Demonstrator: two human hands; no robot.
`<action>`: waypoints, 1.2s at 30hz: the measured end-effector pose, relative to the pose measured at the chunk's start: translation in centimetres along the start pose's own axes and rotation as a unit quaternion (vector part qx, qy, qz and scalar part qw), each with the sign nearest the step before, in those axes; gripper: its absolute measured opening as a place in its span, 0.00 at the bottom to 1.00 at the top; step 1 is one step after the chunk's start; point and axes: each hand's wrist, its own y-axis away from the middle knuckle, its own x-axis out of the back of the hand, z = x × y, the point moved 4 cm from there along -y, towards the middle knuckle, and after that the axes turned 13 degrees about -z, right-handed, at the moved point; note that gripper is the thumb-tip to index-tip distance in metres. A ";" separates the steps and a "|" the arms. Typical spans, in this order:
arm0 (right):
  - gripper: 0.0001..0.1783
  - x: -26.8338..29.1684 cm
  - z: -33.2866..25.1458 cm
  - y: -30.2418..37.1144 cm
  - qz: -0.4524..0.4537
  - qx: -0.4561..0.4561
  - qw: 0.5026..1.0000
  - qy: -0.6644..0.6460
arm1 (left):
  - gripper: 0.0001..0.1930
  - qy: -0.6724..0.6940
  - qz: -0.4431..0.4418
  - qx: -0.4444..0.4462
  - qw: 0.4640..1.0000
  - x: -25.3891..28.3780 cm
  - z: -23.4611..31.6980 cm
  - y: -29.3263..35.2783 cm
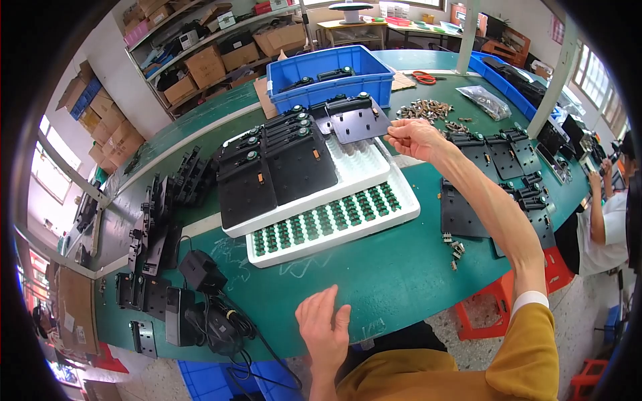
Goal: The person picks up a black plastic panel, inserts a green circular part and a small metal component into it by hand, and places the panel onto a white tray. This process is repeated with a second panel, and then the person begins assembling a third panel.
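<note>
My right hand [416,139] reaches across the table, its thumb and fingers pinched on the right edge of a black plastic panel [362,127]. That panel has a rounded black part along its far edge and sits at the far end of a white foam tray [364,175]. Similar black panels [301,170] overlap in rows on the tray's left side. Beneath it, a second white foam tray [409,204] holds rows of small green-and-black parts [328,217]. By the table's front edge, my left hand [324,327] is empty, thumb apart from the fingers.
A blue bin [331,93] with black parts stands behind the trays. Small metal parts [424,110], red-handled scissors [424,78] and a plastic bag [483,99] lie far right. More panels [461,212] lie right. Black adapters and cables [221,327] sit front left. A co-worker [605,220] works at right.
</note>
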 end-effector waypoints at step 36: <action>0.21 -2.4 1.3 -2.7 0.021 -0.040 0.978 0.205 | 0.17 0.000 0.028 0.006 1.000 0.4 -0.4 0.0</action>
